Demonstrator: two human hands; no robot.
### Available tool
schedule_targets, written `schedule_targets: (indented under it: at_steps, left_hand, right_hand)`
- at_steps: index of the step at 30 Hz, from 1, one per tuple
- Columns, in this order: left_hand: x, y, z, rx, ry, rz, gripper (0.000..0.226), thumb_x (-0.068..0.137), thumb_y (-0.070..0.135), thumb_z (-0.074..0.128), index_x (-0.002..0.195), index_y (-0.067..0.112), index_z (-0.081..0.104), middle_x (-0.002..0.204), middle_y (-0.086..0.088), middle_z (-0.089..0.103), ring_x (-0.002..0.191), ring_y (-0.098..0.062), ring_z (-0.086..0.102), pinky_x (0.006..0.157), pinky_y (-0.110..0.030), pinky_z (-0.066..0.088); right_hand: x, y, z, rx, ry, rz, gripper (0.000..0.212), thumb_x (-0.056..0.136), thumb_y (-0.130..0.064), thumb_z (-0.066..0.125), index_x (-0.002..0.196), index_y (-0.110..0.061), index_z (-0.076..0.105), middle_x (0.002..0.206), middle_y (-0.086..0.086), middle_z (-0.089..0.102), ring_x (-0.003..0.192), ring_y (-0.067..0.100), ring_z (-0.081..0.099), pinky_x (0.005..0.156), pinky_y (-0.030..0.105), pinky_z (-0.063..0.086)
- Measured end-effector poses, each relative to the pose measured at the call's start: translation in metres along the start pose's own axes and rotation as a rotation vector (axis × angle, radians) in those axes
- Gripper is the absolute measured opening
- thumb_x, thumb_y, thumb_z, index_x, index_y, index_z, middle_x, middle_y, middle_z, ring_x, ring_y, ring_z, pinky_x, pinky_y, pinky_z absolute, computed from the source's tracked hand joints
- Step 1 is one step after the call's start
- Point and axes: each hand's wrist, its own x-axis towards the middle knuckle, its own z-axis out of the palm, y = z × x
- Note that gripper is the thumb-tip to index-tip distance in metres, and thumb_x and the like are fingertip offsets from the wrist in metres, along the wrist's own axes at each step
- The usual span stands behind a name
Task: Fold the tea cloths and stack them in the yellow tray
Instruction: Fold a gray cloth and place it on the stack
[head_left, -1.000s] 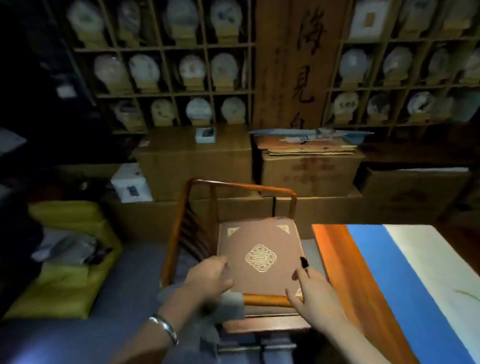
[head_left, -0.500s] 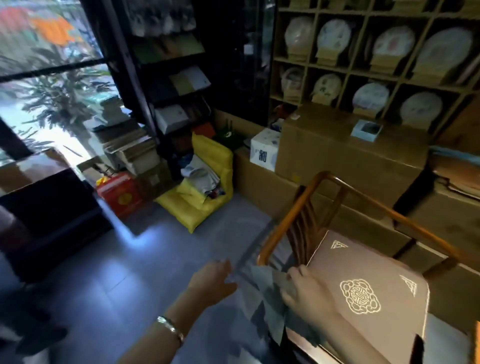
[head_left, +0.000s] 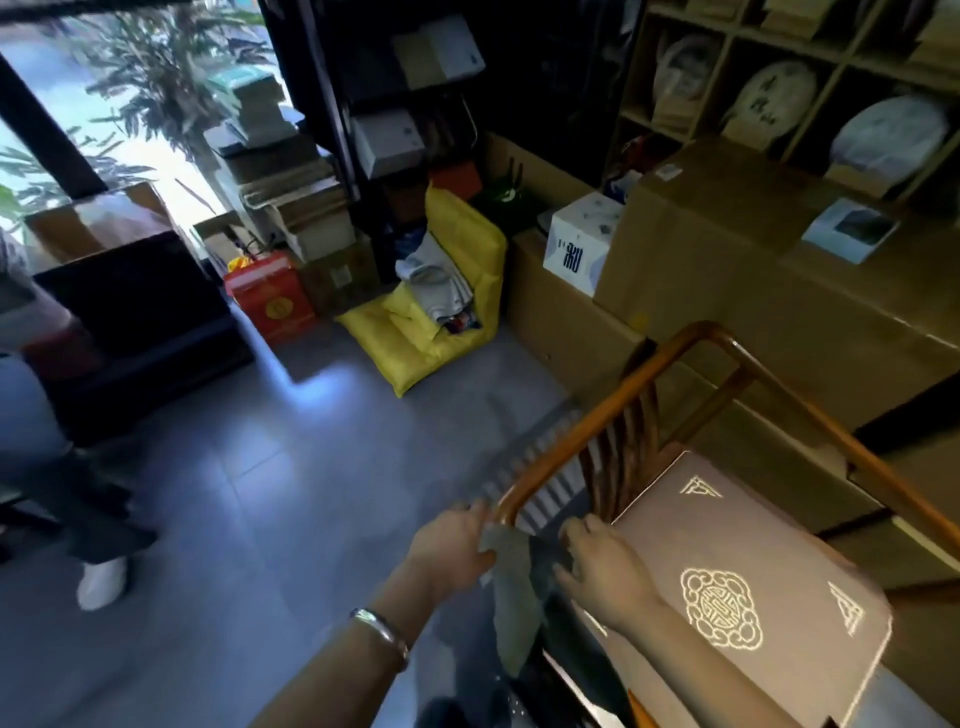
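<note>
A grey tea cloth (head_left: 511, 592) hangs beside the left side of a wooden chair (head_left: 691, 343). My left hand (head_left: 452, 545) grips the cloth's upper left edge, just outside the chair's orange rail. My right hand (head_left: 602, 566) holds the cloth's other side at the corner of the brown seat cushion (head_left: 748, 587) with its gold emblem. The cloth's lower part drops toward the floor. A yellow container (head_left: 457, 291) with pale cloths inside sits on the floor further off, against the boxes.
Cardboard boxes (head_left: 727, 270) line the wall behind the chair, under shelves of round tea cakes. A red box (head_left: 270, 301) and stacked cartons stand by the window. Another person's legs and white shoe (head_left: 101, 579) are at the left. Grey floor tiles lie between.
My view has swung left from the chair front and table toward the window and floor. Both hands moved from the cushion to the cloth at the chair's side, and now hold it closer together.
</note>
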Motion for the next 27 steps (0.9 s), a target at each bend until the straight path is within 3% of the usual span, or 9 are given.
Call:
schedule_targets:
  at_steps: [4, 7, 10, 16, 19, 22, 27]
  left_hand:
    - [0.016, -0.002, 0.005, -0.044, 0.0, -0.022, 0.038, 0.088, 0.03, 0.056, 0.123, 0.022, 0.047, 0.123, -0.002, 0.054, 0.106, -0.022, 0.057, 0.086, -0.036, 0.052]
    - [0.027, -0.008, 0.007, -0.019, -0.029, -0.016, 0.039, 0.09, 0.03, 0.057, 0.126, 0.017, 0.05, 0.125, -0.005, 0.053, 0.11, -0.023, 0.056, 0.09, -0.037, 0.051]
    - [0.035, -0.015, 0.012, -0.028, -0.055, -0.02, 0.039, 0.091, 0.031, 0.056, 0.127, 0.017, 0.053, 0.126, -0.005, 0.053, 0.114, -0.023, 0.054, 0.093, -0.035, 0.049]
    - [0.044, -0.025, 0.007, -0.049, -0.083, 0.105, 0.025, 0.094, 0.025, 0.05, 0.108, 0.009, 0.063, 0.111, -0.01, 0.06, 0.103, -0.024, 0.057, 0.089, -0.032, 0.046]
    - [0.043, -0.024, 0.001, -0.219, -0.095, 0.172, 0.013, 0.094, 0.014, 0.051, 0.098, 0.004, 0.057, 0.098, -0.012, 0.063, 0.09, -0.025, 0.058, 0.073, -0.024, 0.041]
    - [0.043, -0.02, -0.012, -0.321, -0.074, 0.175, 0.004, 0.091, 0.013, 0.049, 0.091, 0.012, 0.053, 0.086, -0.003, 0.057, 0.077, -0.016, 0.052, 0.062, -0.017, 0.035]
    - [0.048, -0.01, -0.032, -0.389, -0.052, 0.159, 0.007, 0.089, 0.018, 0.05, 0.082, 0.02, 0.05, 0.077, 0.01, 0.049, 0.072, -0.011, 0.05, 0.067, -0.027, 0.041]
  right_hand:
    - [0.028, 0.009, 0.011, 0.058, -0.038, -0.008, 0.034, 0.088, -0.036, 0.057, 0.119, -0.023, 0.05, 0.117, 0.0, 0.052, 0.107, 0.015, 0.054, 0.077, 0.021, 0.039]
    - [0.049, 0.009, 0.02, 0.072, -0.153, -0.042, 0.043, 0.091, -0.031, 0.055, 0.131, -0.02, 0.045, 0.128, 0.004, 0.049, 0.117, 0.02, 0.049, 0.093, 0.029, 0.042]
    - [0.061, 0.01, 0.032, 0.098, -0.237, -0.078, 0.046, 0.091, -0.033, 0.054, 0.134, -0.021, 0.043, 0.129, 0.005, 0.049, 0.118, 0.022, 0.048, 0.096, 0.033, 0.042]
    - [0.071, 0.02, 0.045, 0.118, -0.263, -0.141, 0.024, 0.087, -0.038, 0.056, 0.108, -0.027, 0.054, 0.105, -0.005, 0.054, 0.093, 0.006, 0.048, 0.075, 0.021, 0.035]
    - [0.071, 0.027, 0.045, 0.151, -0.318, -0.133, 0.022, 0.083, -0.037, 0.06, 0.1, -0.024, 0.055, 0.101, -0.005, 0.058, 0.085, 0.005, 0.047, 0.071, 0.023, 0.038]
    - [0.065, 0.035, 0.038, 0.251, -0.373, -0.097, 0.024, 0.078, -0.037, 0.064, 0.098, -0.027, 0.056, 0.094, -0.009, 0.06, 0.083, 0.005, 0.056, 0.068, 0.02, 0.047]
    - [0.048, 0.041, 0.021, 0.434, -0.395, -0.073, 0.021, 0.075, -0.034, 0.067, 0.094, -0.027, 0.064, 0.085, -0.017, 0.062, 0.08, -0.008, 0.058, 0.064, 0.008, 0.042]
